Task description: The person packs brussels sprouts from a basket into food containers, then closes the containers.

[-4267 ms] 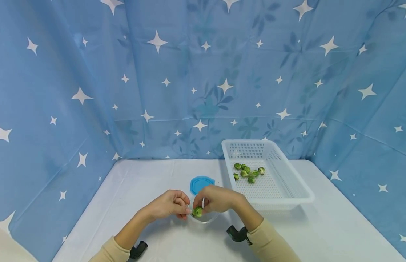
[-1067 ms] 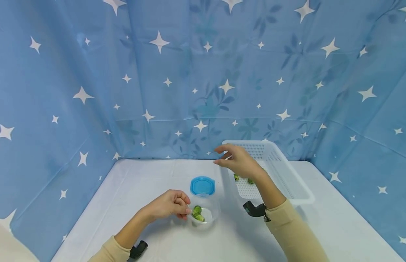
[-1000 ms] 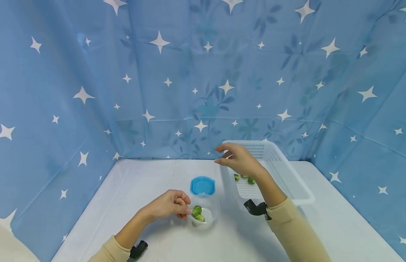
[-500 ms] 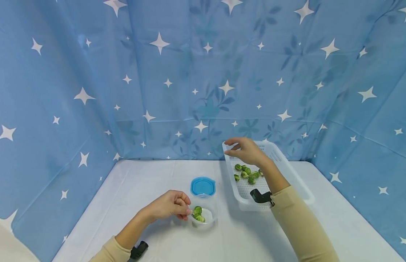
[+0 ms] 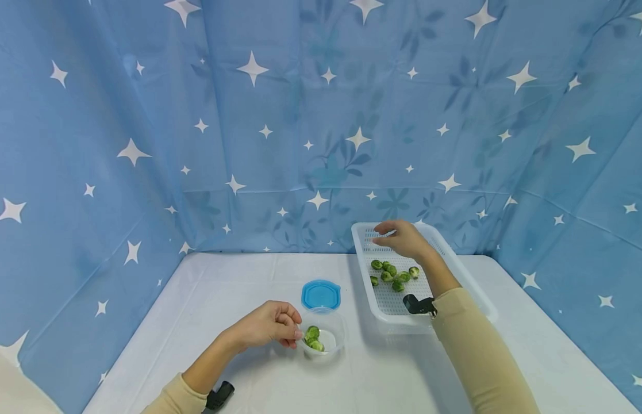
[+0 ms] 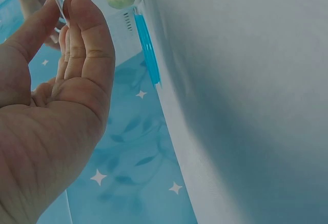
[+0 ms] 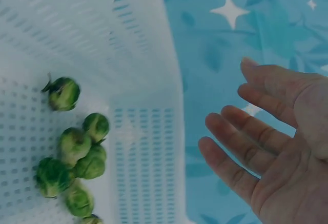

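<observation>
My left hand pinches the near-left rim of a small clear plastic container between thumb and fingers. Inside it lie a few Brussels sprouts, partly visible in the left wrist view too. Over the back of a white perforated basket hovers my right hand, its fingers spread loosely and nothing in them. Several more Brussels sprouts rest on the basket floor, toward its left side. The right wrist view shows that hand apart from the sprouts.
A blue lid lies flat on the white-covered table, just behind the clear container. The basket's raised walls stand at the table's back right. Blue star-patterned curtain surrounds the table at the back and sides.
Earlier, my right hand held a Brussels sprout at the clear container; that sprout now lies inside. The right hand has moved up and right over the basket. My left hand stays put.
</observation>
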`<control>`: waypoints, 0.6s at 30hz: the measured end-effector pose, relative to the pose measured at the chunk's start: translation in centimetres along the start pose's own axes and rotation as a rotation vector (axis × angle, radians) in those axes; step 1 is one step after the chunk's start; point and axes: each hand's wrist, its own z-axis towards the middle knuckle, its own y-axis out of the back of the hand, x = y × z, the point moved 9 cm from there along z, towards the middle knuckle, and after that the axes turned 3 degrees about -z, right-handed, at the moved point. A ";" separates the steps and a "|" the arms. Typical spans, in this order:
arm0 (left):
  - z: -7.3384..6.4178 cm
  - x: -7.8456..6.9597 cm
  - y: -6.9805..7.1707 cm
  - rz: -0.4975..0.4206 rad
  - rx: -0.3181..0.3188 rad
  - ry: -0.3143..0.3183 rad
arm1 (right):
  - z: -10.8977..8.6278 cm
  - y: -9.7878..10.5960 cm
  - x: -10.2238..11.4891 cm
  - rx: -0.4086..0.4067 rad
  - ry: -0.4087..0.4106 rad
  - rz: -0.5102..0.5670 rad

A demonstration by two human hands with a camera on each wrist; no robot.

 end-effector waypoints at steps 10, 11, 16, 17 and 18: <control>0.0 0.0 0.1 -0.004 -0.009 0.005 | 0.1 -0.2 -3.1 -0.050 -0.056 -0.022; 0.1 0.0 0.1 -0.007 -0.009 0.004 | 0.1 -0.3 -3.4 -0.053 -0.063 -0.022; 0.0 0.0 0.1 -0.012 -0.007 0.002 | 0.2 -0.5 -4.4 -0.058 -0.094 -0.013; 0.0 0.0 0.1 -0.013 -0.006 0.002 | 0.2 -0.6 -4.6 -0.058 -0.099 -0.011; 0.0 0.0 0.0 -0.013 -0.006 0.002 | 0.2 -0.6 -4.7 -0.058 -0.103 -0.011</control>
